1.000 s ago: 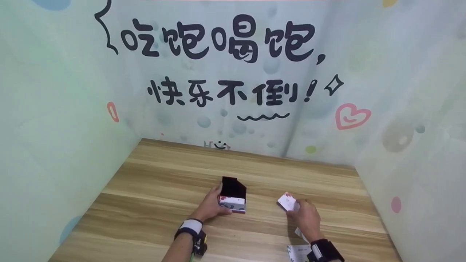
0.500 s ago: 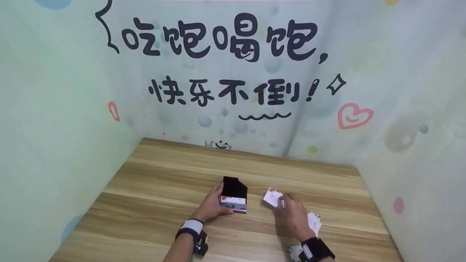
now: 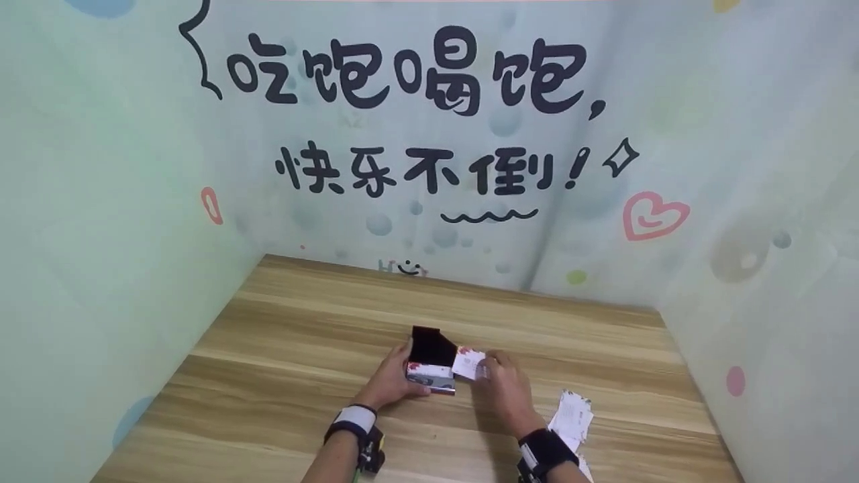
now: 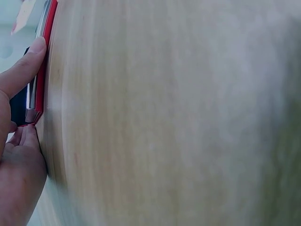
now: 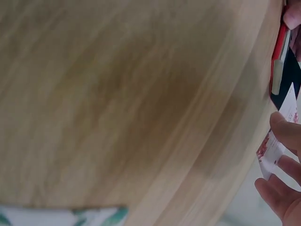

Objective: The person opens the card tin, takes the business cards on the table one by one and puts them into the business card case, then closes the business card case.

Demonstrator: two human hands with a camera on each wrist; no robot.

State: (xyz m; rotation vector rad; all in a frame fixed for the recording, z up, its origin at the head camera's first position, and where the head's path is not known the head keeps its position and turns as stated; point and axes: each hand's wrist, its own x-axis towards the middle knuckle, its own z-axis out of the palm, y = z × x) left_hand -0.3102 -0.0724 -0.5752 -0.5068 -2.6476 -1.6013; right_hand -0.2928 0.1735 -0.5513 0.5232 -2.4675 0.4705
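A card case, its black-lined lid folded back, lies on the table at the middle of the head view. White printed cards with red flowers show in its near part. My left hand holds the case by its left side, and the left wrist view has the thumb along the case's red and silver edge. Between thumb and fingers my right hand pinches a white card with red flowers at one end. That card is right at the case's right edge; in the right wrist view the card stands tilted.
Several loose white cards with green leaf corners lie overlapping on the wooden table, right of my right forearm. Printed fabric walls enclose the table at the back and both sides.
My right hand has carried the card leftward across the table to the case, uncovering the loose cards at the right. My left hand and the case have stayed in place.
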